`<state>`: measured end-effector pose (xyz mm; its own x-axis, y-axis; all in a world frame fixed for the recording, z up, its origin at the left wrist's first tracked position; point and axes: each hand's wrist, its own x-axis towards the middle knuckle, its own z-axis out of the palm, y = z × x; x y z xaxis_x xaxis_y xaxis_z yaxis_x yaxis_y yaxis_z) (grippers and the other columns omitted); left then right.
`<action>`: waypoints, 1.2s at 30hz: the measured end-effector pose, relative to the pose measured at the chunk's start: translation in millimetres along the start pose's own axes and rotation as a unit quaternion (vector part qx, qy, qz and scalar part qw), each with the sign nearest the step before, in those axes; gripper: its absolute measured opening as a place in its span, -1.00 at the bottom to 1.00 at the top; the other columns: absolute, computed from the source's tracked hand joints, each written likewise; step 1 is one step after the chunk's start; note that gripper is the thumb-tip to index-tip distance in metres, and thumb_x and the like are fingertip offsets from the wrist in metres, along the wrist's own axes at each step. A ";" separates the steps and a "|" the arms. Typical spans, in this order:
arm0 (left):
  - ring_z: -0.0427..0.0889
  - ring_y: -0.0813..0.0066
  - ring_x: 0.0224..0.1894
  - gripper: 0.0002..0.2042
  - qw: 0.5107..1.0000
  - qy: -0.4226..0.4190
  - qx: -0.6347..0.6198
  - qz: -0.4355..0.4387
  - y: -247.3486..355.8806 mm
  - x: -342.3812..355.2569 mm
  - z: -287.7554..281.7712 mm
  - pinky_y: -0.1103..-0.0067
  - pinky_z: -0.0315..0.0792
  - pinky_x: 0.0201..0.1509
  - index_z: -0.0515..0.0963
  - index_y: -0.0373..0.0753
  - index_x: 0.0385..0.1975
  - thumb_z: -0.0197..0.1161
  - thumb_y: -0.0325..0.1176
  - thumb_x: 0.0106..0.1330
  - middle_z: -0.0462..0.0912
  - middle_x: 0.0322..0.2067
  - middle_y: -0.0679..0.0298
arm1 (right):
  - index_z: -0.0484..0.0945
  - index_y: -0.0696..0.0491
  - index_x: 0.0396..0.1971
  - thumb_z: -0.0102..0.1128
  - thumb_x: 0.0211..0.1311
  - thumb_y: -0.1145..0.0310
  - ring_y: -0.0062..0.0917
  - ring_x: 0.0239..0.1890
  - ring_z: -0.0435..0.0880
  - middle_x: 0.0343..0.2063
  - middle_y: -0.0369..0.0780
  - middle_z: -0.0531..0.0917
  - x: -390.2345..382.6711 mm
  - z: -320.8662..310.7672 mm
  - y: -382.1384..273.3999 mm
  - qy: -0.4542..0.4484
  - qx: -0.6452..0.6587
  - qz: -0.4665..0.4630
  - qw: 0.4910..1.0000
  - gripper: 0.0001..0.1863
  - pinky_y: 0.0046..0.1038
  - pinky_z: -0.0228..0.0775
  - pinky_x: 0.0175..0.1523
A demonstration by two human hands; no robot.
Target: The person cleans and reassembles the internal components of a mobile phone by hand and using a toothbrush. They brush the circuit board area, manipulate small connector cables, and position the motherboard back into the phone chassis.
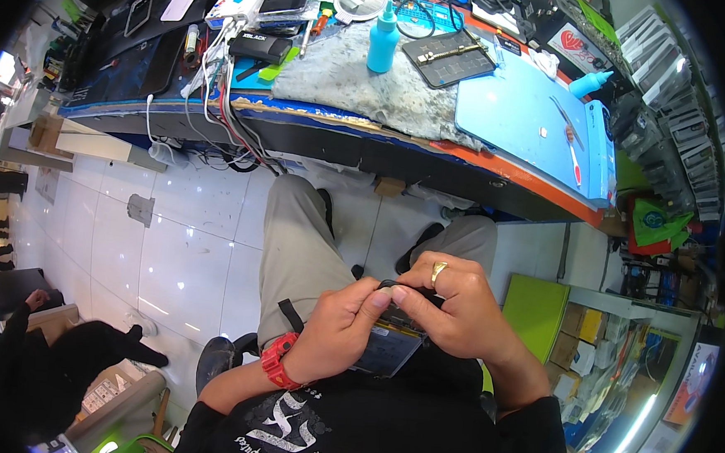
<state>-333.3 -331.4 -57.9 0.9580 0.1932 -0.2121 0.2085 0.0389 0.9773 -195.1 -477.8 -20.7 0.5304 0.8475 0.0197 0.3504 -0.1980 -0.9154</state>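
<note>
My left hand (341,325), with a red watch on the wrist, and my right hand (453,307), with a gold ring, meet over my lap. Both are closed, thumb tips nearly touching, pinching a small black piece at the top edge of a dark, flat electronic device (385,349). The device has a silver-grey lower panel and a thin yellow strip; its upper part is hidden by my fingers, and I cannot make out exactly what the pinched piece is.
A cluttered workbench (360,123) ahead holds cables, blue bottles (382,45), a circuit-board holder (443,59) and a blue mat (511,111) with tweezers. A glass display case (611,375) stands at right. A person in black (72,358) is at lower left.
</note>
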 end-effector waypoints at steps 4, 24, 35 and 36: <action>0.44 0.65 -0.41 -0.66 0.990 -0.045 -0.126 -0.035 -9.7 -1.4 -1.4 0.58 0.40 -0.30 0.53 -0.39 -0.19 -0.02 -0.20 0.64 0.58 -0.50 0.32 | 0.71 0.24 -0.30 0.32 0.28 0.52 -0.54 -0.49 0.60 -0.51 -0.19 0.61 -2.8 -4.8 1.8 -0.010 0.054 0.024 0.998 -0.90 -0.47 0.39 -0.38; 0.26 0.47 -0.60 -0.68 1.000 -0.014 -0.005 0.022 2.2 -0.3 2.9 0.47 0.27 -0.48 0.42 -0.38 -0.40 0.02 -0.28 0.60 0.35 -0.67 0.14 | 0.65 0.21 -0.44 0.32 0.18 0.56 -0.43 -0.50 0.61 -0.54 -0.18 0.64 -8.5 1.1 -4.7 0.004 0.013 0.005 1.000 -0.95 -0.42 0.42 -0.36; 0.31 0.71 -0.42 -0.59 0.985 -0.082 -0.143 -0.043 2.6 2.9 -1.1 0.57 0.31 -0.36 0.50 -0.36 -0.26 -0.10 -0.13 0.67 0.46 -0.50 0.43 | 0.69 0.22 -0.33 0.31 0.31 0.48 -0.50 -0.45 0.62 -0.49 -0.17 0.64 -3.3 -11.2 -4.7 -0.023 0.104 0.067 0.992 -0.89 -0.45 0.44 -0.33; 0.31 0.70 -0.43 -0.59 0.988 -0.088 -0.120 -0.042 4.7 4.1 -2.0 0.57 0.31 -0.37 0.50 -0.36 -0.27 -0.09 -0.12 0.67 0.45 -0.51 0.43 | 0.69 0.23 -0.34 0.30 0.31 0.51 -0.57 -0.46 0.61 -0.50 -0.19 0.65 -2.9 -12.4 -4.5 -0.027 0.091 0.048 0.994 -0.91 -0.48 0.43 -0.35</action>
<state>-328.8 -328.4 -54.2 0.9633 0.0062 -0.2684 0.2558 0.2825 0.9245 -188.7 -485.4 -11.7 0.5114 0.8548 -0.0879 0.1514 -0.1903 -0.9700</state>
